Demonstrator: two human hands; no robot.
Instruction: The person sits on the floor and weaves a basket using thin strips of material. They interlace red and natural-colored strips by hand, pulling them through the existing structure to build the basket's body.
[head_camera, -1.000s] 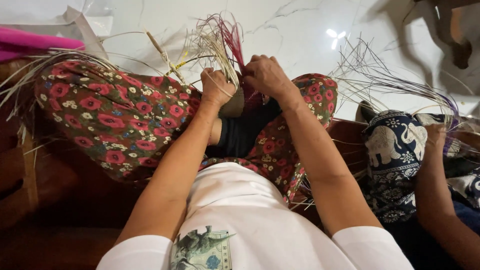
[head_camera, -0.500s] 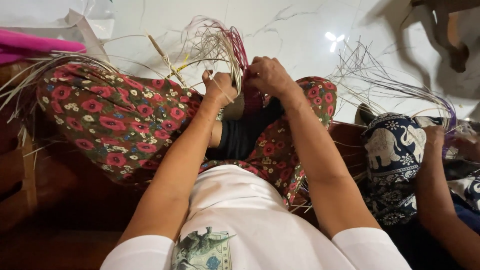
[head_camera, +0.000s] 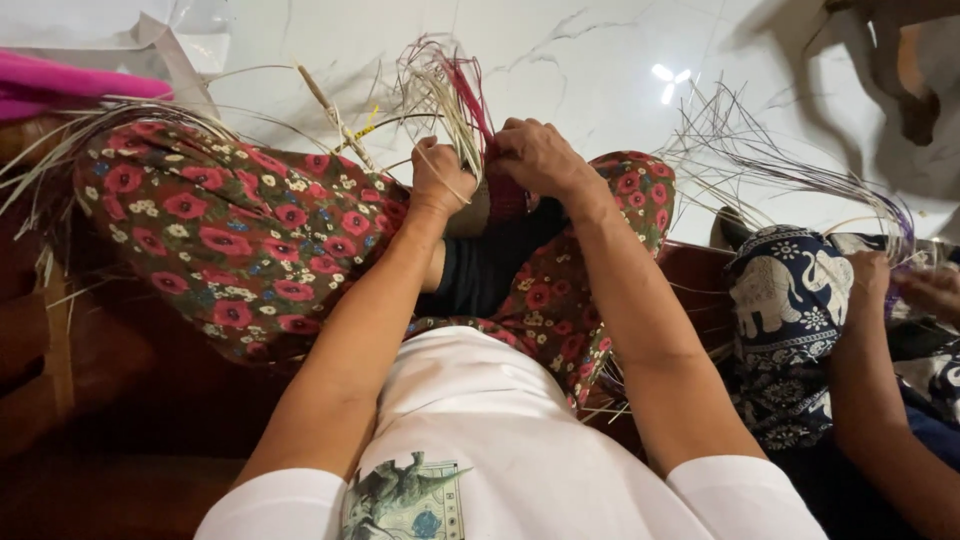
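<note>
Little has moved since the earlier frames: both hands stay at the same spot above the knees, the left hand (head_camera: 440, 178) shifted slightly and the loose strand ends swaying.

Head view, single entry.
- Woven piece (head_camera: 503, 195): small, dark red, half-made, held between the two hands at the far centre, over the lap. Pale and magenta strands (head_camera: 445, 85) fan up and away from it.
- Left hand: fingers closed around the near-left side of the piece and a pale strand.
- Right hand (head_camera: 540, 155): fingers curled down over the top, clamped on the weave; fingertips hidden, so the exact pinch cannot be told.
- Floral trousers (head_camera: 230, 230): under the work, knees spread.
- White marble floor (head_camera: 600, 50): far side.
- Second person, right: arm (head_camera: 880, 400) and elephant-print cloth (head_camera: 790, 300), with a separate strand bundle (head_camera: 760, 150).

Risks, judged: springy strands may slip from the grip and loosen the weave; thin strands may kink or snap if bent hard; free ends may tangle with the neighbour's bundle close by.
</note>
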